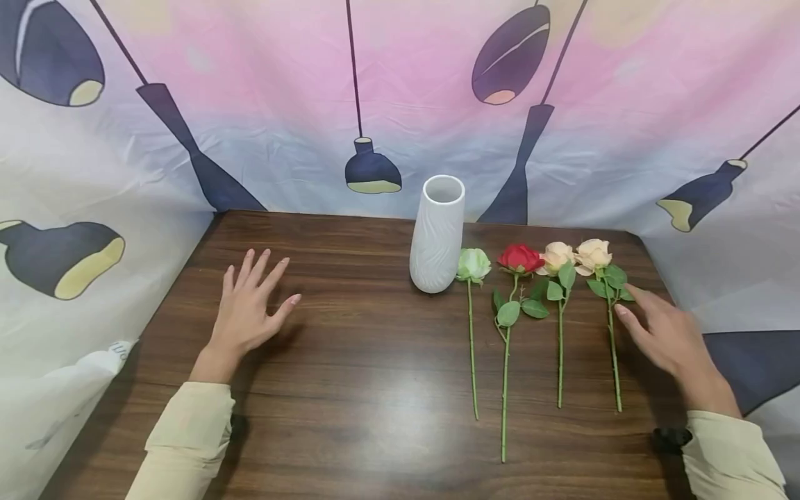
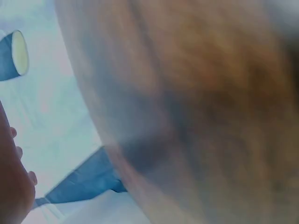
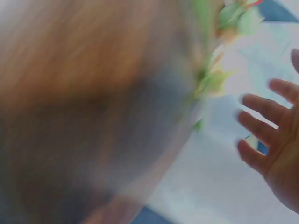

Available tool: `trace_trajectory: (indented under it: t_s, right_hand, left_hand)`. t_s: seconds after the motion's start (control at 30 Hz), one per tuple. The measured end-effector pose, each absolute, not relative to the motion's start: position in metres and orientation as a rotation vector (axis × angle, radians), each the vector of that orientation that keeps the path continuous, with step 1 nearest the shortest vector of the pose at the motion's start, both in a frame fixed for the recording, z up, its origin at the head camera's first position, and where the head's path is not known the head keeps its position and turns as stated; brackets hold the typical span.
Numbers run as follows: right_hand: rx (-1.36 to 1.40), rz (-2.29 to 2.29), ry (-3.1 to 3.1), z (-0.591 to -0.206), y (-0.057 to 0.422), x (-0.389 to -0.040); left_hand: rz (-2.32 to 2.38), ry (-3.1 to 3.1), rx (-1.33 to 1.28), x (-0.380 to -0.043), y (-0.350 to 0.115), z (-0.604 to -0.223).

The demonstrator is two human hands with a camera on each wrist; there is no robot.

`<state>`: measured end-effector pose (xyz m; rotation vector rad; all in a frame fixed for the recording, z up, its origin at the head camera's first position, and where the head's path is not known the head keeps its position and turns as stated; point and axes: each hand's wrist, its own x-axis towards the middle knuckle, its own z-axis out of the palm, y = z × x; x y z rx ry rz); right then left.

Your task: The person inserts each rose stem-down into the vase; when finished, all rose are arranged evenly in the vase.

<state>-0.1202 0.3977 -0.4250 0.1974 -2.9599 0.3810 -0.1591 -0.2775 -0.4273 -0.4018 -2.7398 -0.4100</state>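
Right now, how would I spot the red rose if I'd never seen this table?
On the brown table, find the white vase. Four flowers lie to its right. The rose is second from the vase, the only red one among them.

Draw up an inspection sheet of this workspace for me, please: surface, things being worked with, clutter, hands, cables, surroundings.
Surface: table, brown wood grain.
Vase: white, upright near the far edge, no stems showing at its mouth.
Roses: green rose, red rose, left peach rose and right peach rose, lying in a row right of the vase.
Clutter: nothing seen.
Left hand: fingers spread, holding nothing.
Right hand: beside the right peach rose's leaves; contact cannot be told.
Cables: nothing seen.
Surroundings: backdrop of pastel cloth, printed with dark lamps.
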Motion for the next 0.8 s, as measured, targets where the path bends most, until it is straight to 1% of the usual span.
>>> trace_trajectory:
  t_s: [0.2, 0.43, 0.6, 0.8]
  right_hand:
    - [0.203, 0.615, -3.05, -0.401, 0.365, -0.12]
    - [0.408, 0.869, -2.979, -0.386, 0.323, -0.124]
    - [0.462, 1.056, -2.932, -0.385, 0.297, -0.129]
    - [0.518, 1.318, -2.897, -0.394, 0.268, -0.139]
  left_hand:
    - [-0.523, -2.667, -0.452, -0.165, -0.255, -0.414]
    - [-0.695, -2.576, -0.513, -0.17, -0.222, -0.402]
    - [-0.811, -2.531, -0.554, -0.173, -0.199, -0.395]
    - [-0.9, -2.527, -0.564, -0.18, -0.174, -0.389]
